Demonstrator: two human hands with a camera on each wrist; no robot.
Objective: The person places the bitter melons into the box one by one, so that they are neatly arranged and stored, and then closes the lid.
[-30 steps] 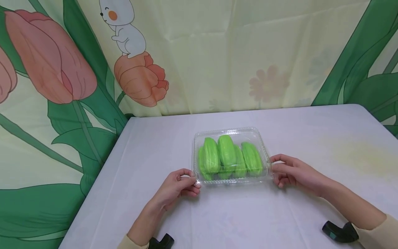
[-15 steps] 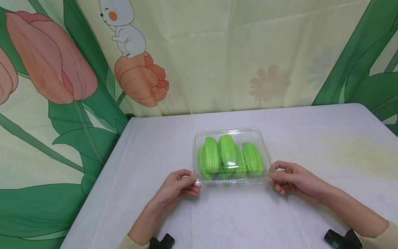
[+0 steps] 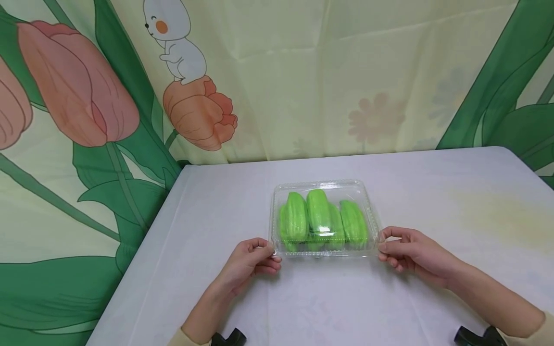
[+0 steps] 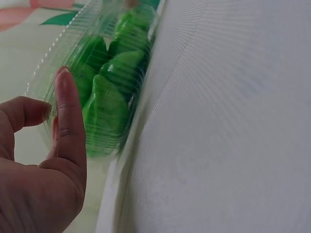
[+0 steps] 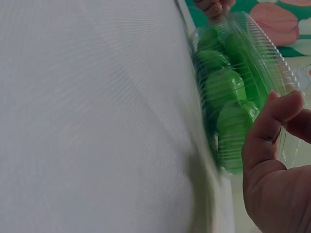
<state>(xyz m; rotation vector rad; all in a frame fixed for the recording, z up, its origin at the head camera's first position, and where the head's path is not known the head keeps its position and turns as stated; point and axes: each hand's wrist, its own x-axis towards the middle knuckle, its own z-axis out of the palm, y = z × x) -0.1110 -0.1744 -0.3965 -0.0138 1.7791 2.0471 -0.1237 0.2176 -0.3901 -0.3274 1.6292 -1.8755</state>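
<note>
A clear plastic clamshell box (image 3: 352, 189) lies lid down on the table, with several bright green ridged fruits (image 3: 318, 211) inside. They look like star fruit, though only their ribbed sides show. At the near left corner, my left hand (image 3: 250, 262) pinches the rim between thumb and fingers. My right hand (image 3: 413, 253) pinches the near right corner the same way. In the left wrist view, the thumb and fingers (image 4: 69, 116) meet at the edge of the box. The right wrist view shows the right thumb (image 5: 272, 121) along its lid edge.
A white cloth covers the table (image 3: 329, 302), with a faint yellowish patch on its right side. Behind the far edge hangs a curtain (image 3: 281, 96) printed with tulips and a white animal. Black wrist mounts (image 3: 229, 337) sit at both sleeves.
My right hand has slid a little toward the near right corner, and its thumb has come onto the rim. The left hand keeps its grip, and the box stays in place.
</note>
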